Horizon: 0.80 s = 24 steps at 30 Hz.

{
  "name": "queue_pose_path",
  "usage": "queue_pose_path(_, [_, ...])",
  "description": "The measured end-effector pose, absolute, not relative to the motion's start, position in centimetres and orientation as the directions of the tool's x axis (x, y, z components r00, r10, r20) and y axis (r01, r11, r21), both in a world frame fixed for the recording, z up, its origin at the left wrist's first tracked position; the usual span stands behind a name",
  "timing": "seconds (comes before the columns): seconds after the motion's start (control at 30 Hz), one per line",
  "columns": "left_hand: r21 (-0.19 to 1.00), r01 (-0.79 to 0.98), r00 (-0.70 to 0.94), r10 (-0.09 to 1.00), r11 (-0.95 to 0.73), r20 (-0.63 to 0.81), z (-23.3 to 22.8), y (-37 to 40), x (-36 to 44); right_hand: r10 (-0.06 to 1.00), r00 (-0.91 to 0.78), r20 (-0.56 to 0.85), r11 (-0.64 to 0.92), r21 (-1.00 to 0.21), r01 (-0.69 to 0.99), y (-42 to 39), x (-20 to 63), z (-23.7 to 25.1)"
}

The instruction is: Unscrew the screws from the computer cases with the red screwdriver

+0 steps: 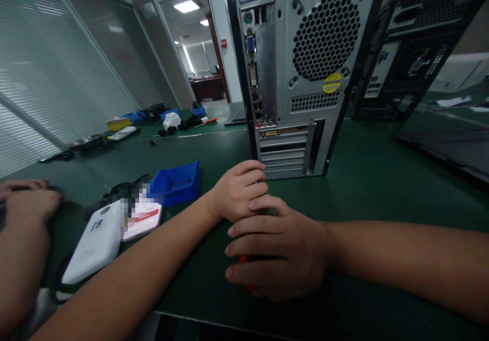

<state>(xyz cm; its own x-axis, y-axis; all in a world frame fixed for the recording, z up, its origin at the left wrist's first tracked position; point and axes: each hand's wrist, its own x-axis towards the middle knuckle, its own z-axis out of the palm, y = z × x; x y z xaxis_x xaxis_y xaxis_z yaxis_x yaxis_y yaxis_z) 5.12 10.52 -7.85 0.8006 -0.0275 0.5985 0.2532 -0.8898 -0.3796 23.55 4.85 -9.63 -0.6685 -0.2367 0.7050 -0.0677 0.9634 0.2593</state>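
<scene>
My left hand (237, 190) rests on the green table (362, 188) with its fingers curled shut, just in front of the lower rear corner of a grey computer case (305, 66). I see nothing in it. My right hand (277, 252) lies right behind it, thumb touching the left hand, fingers closed over a red-handled tool (243, 259). Only small bits of red show under the fingers; the rest of the tool is hidden. The case stands upright with its rear panel, fan grille and ports facing me.
A blue bin (178, 182), a white device (95, 241) and a blurred card lie at the left. Another person's hands (26, 198) rest at the far left. A second black case (416, 45) stands at the back right, a dark panel (451, 152) beside it. Tools lie far back.
</scene>
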Motion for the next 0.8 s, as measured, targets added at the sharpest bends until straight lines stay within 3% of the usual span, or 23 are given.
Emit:
queue_pose_path(0.2, [-0.442,0.201,0.781,-0.129,-0.874,0.611,-7.96,10.75,5.07,-0.145,-0.587,0.797,0.986,0.168,-0.016,4.51,23.56,-9.22])
queue_pose_path(0.37, [-0.434,0.193,0.768,-0.14,-0.88,0.625,-8.17,10.67,5.32,-0.052,-0.531,0.846,0.999,0.047,-0.023,4.66,23.49,-9.14])
queue_pose_path(0.57, [-0.396,0.24,0.797,-0.053,-0.886,0.601,-8.46,10.95,5.32,-0.132,-0.64,0.757,0.989,0.142,-0.036,4.77,23.53,-9.74])
queue_pose_path(0.8, [-0.398,0.254,0.825,-0.018,-0.881,0.565,-8.03,10.77,5.12,-0.192,-0.727,0.659,0.98,0.167,-0.107,5.07,23.62,-9.96])
